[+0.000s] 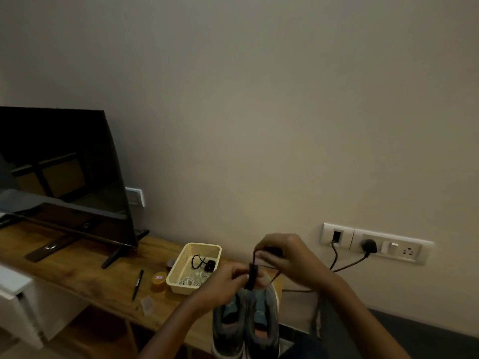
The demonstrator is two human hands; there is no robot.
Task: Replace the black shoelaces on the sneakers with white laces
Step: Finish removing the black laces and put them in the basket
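Two grey sneakers [246, 322] with teal insides stand side by side on the wooden table [85, 275], heels toward me. Above their toes both hands work a bundled black shoelace [252, 277]. My left hand [228, 278] pinches the lower part of the bundle. My right hand [280, 255] grips the lace's upper end, fingers curled round it, with a strand trailing down. White laces [191, 280] lie coiled in a cream basket [190, 248].
The basket also holds a black cable and small black item [204, 264]. A pen [138, 284], a yellow round tin [158, 280] and a clear packet [147, 304] lie left of it. A TV [59, 172] stands at left. Plugged wall sockets [373, 246] with hanging cables at right.
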